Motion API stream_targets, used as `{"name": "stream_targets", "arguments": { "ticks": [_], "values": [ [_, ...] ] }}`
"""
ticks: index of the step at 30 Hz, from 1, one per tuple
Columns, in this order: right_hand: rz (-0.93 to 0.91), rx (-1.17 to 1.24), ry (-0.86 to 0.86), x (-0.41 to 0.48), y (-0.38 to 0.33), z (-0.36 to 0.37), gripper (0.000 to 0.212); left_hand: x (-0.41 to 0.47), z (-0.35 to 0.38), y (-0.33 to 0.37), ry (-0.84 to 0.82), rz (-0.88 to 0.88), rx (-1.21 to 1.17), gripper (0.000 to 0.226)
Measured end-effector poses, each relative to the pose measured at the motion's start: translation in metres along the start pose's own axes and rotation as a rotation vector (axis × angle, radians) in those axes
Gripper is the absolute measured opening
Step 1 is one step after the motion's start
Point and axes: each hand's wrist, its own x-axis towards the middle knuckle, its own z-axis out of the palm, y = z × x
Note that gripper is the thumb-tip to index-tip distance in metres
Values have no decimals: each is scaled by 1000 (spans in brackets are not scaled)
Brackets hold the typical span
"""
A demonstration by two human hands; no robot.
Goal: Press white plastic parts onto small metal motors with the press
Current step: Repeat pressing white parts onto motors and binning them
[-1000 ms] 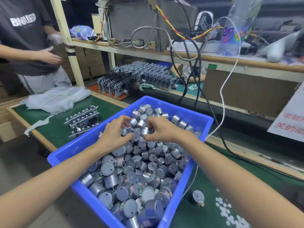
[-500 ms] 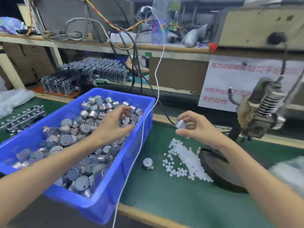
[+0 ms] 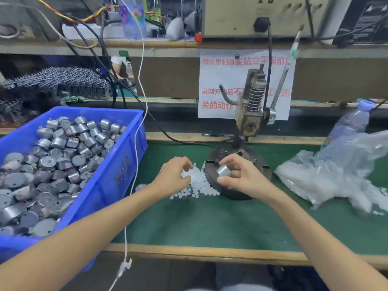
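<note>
— White plastic parts [image 3: 199, 183] lie heaped on the bench [image 3: 210, 223], touching the press base [image 3: 261, 164] on its left. Nearer hand?
— The left hand [image 3: 174, 177]; its grip curls into the heap, holding one or not, unclear. The grip of the right hand [image 3: 243, 179] pinches a metal motor [image 3: 224, 170] over that base.

Right hand [image 3: 243, 178] pinching a metal motor [image 3: 224, 170] over the press [image 3: 251, 114] base, left hand [image 3: 173, 176] curled into white plastic parts [image 3: 199, 183], blue bin [image 3: 117, 164] of motors on green worktop [image 3: 210, 223]
</note>
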Motion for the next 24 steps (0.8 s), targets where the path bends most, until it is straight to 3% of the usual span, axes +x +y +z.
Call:
{"name": "stream_targets", "arguments": {
  "ticks": [6, 15, 21, 24],
  "values": [
    [-2, -68, -13, -13, 16, 19, 33, -25, 39, -16, 17, 37, 135, 12],
    [95, 59, 26, -18, 28, 26, 33, -22, 53, -16, 90, 14, 141, 13],
    [117, 100, -83, -24, 34, 35, 28, -34, 67, -7, -30, 115, -29, 12],
    [123, 36, -102, -24, 37, 41, 27, -35, 72, -8, 17, 89, -83, 10]
  ]
}}
